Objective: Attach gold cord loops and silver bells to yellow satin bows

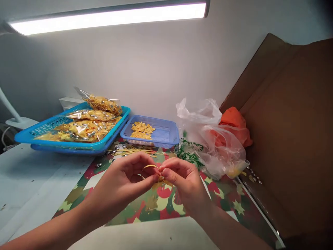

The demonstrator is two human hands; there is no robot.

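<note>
My left hand (127,178) and my right hand (183,178) meet over the patterned mat, their fingertips pinched together. A thin gold ribbon (150,166) arcs out from between them, its far end curving back toward my left palm. Small gold pieces (162,180) show just under the fingertips; whether they are attached to the ribbon I cannot tell. Behind my hands lies a bunch of gold strips (139,150), with small silver bells (99,165) scattered to its left. Farther back, a small blue-violet basket (166,136) holds a pile of little gold pieces (142,130).
A blue basket (27,138) at the left holds clear bags of gold and silver pieces (91,128). Crumpled plastic bags (205,139) and an orange bag (235,125) lie at right beside a large cardboard box (291,139). A lamp (111,16) hangs overhead.
</note>
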